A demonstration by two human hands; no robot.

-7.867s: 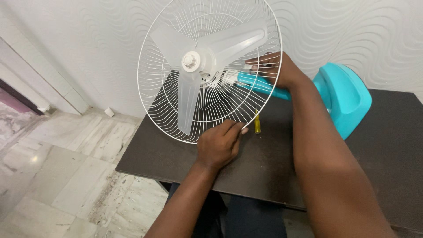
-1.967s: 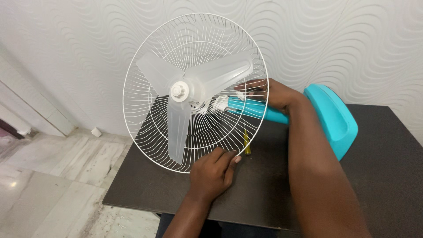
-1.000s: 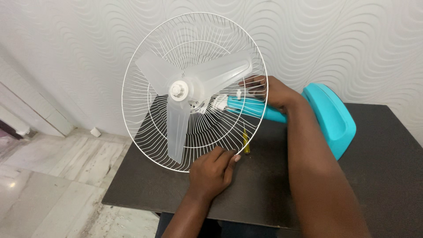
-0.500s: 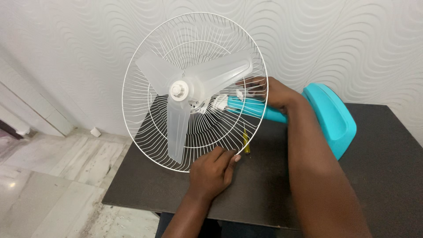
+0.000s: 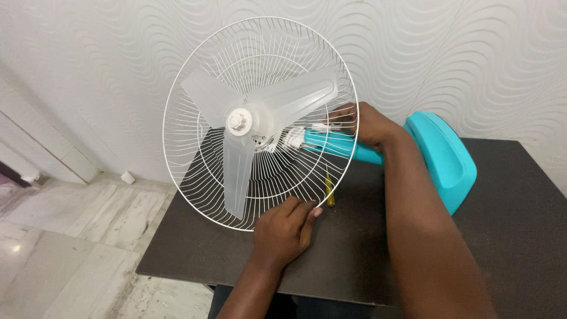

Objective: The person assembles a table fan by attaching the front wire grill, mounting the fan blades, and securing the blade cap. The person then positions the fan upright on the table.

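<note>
A fan lies tipped on a dark table (image 5: 520, 224), its white wire guard (image 5: 195, 171) facing me with a translucent three-bladed rotor (image 5: 239, 147) inside. Its turquoise neck (image 5: 336, 143) runs back to a turquoise base (image 5: 449, 159). My left hand (image 5: 283, 233) grips the guard's lower rim. My right hand (image 5: 363, 124) reaches behind the guard, fingers closed around a small white part at the top of the neck. A yellow-handled screwdriver (image 5: 329, 192) lies on the table under the guard.
A white wall with a wavy relief pattern stands right behind the fan. Pale marble floor (image 5: 71, 248) lies to the left, below the table's left edge. A small white object (image 5: 127, 176) sits on the floor by the wall.
Over the last second the small white part under my right fingers has shifted slightly; both hands and the fan stay in place. Since the earliest frame the view has pulled back and down.
</note>
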